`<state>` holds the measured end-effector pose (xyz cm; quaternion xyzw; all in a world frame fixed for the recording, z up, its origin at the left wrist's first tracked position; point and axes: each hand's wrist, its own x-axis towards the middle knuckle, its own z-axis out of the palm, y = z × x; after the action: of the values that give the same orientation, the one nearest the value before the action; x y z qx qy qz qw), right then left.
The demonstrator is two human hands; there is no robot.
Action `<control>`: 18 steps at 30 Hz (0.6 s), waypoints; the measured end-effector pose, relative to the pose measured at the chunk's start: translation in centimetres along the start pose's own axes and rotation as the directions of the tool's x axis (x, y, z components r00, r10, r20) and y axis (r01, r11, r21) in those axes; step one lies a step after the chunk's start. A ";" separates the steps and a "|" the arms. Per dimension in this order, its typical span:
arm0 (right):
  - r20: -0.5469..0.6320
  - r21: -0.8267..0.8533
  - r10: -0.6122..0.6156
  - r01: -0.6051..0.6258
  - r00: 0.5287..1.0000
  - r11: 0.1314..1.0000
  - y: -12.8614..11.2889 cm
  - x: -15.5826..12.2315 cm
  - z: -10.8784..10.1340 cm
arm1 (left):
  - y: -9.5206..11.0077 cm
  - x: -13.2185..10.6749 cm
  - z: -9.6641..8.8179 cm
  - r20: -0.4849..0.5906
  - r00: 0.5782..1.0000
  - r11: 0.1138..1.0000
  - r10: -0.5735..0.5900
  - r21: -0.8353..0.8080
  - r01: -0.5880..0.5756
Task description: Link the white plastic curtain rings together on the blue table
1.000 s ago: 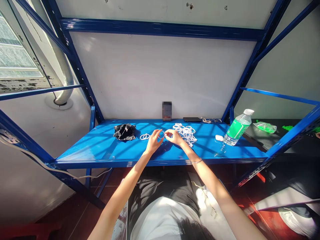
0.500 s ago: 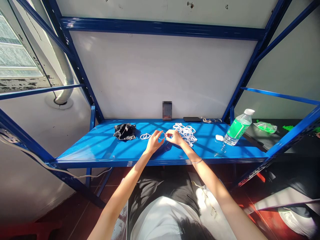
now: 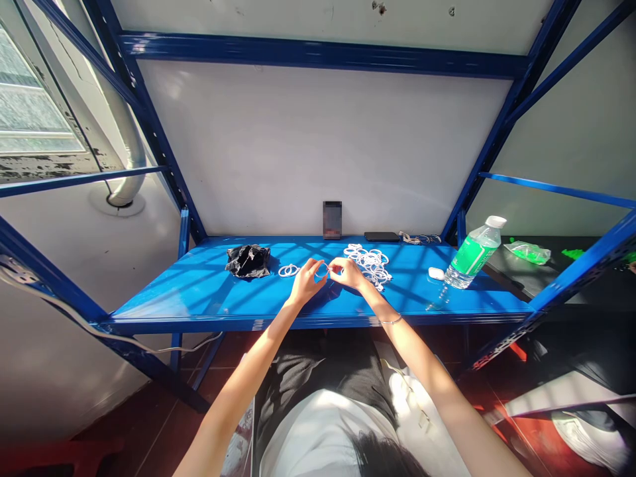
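My left hand (image 3: 305, 283) and right hand (image 3: 350, 273) pinch one small white ring (image 3: 322, 269) by its thin rim, just left of the pile of rings (image 3: 370, 260), and I think it is light, bendy and easy to drop.

- A blue worktop (image 3: 199, 295) sits inside a blue metal rack (image 3: 318, 56)
- A plain white wall (image 3: 318, 146) stands behind it
- A window (image 3: 30, 112) and a fat white pipe (image 3: 133, 156) are on the left
- The floor (image 3: 149, 430) is dark red
- Bright sun makes stripes of light and shadow on the worktop
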<state>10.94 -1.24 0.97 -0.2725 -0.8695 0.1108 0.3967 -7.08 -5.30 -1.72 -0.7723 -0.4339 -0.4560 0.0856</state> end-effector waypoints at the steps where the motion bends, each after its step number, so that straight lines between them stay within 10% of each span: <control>1: -0.002 0.007 0.002 -0.002 1.000 1.000 -0.1 0.0 0.0 | 0.0 0.0 0.0 -0.006 1.000 1.000 -0.002 -0.001 0.002; 18: -0.022 -0.015 0.006 -0.006 1.000 1.000 -0.4 0.1 -0.2 | 0.0 -0.1 0.0 0.001 0.999 0.999 -0.044 0.027 0.044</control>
<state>10.88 -1.52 1.26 -0.2794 -0.8650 0.1025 0.4040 -7.04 -5.33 -1.78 -0.7617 -0.4569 -0.4513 0.0857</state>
